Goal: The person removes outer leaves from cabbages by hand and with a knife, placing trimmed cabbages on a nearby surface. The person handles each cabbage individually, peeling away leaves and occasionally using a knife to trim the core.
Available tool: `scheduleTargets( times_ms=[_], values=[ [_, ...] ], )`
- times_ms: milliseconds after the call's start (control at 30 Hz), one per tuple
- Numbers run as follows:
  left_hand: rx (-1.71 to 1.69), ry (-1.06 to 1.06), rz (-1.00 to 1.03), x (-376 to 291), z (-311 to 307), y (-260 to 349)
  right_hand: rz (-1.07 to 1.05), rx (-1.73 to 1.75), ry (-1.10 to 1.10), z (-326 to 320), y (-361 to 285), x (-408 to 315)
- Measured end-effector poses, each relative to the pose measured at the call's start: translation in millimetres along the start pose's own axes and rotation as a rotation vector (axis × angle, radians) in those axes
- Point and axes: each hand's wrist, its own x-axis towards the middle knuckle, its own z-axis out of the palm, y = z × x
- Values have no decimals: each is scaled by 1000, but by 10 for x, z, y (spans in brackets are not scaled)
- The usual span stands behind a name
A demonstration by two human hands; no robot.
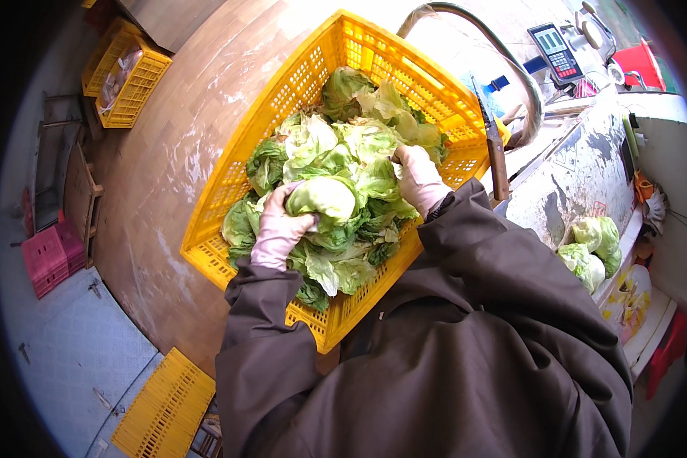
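Note:
My left hand (277, 229), in a pale pink glove, grips a trimmed pale green head of lettuce (323, 200) from its left side. Loose lettuce leaves (343, 143), some wilted and browned, are heaped beneath it in a large yellow perforated plastic crate (252, 137). Over the heap's right side is my right hand (421, 174), gloved too, with its fingers curled against pale leaves. Its fingertips are partly hidden, so whether a leaf is pinched there is unclear. A knife with a wooden handle (497, 163) lies just beyond the crate's right side.
Several lettuce heads (592, 249) sit on the worn surface (584, 149) at right. Beyond the knife are a thick hose-like loop (526, 86) and a digital scale (555, 51). Yellow crates (131, 86), a pink crate (51, 257) and a yellow slatted panel (163, 403) stand leftward.

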Motion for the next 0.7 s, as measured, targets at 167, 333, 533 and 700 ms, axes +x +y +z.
scheduleTargets(
  times_ms=[167,333,533,700],
  values=[
    [-745,55,-147,-308,-262,-339,-128,2,-48,-35,-38,-38],
    [-408,118,6,-545,-295,-372,-262,6,-40,-77,-109,-73],
    [-1269,-30,-78,-616,-145,49,-217,-153,-176,-261,-298,-125],
    [-1291,8,-45,-646,0,396,-271,-243,-222,-665,-668,-205]
  ],
)
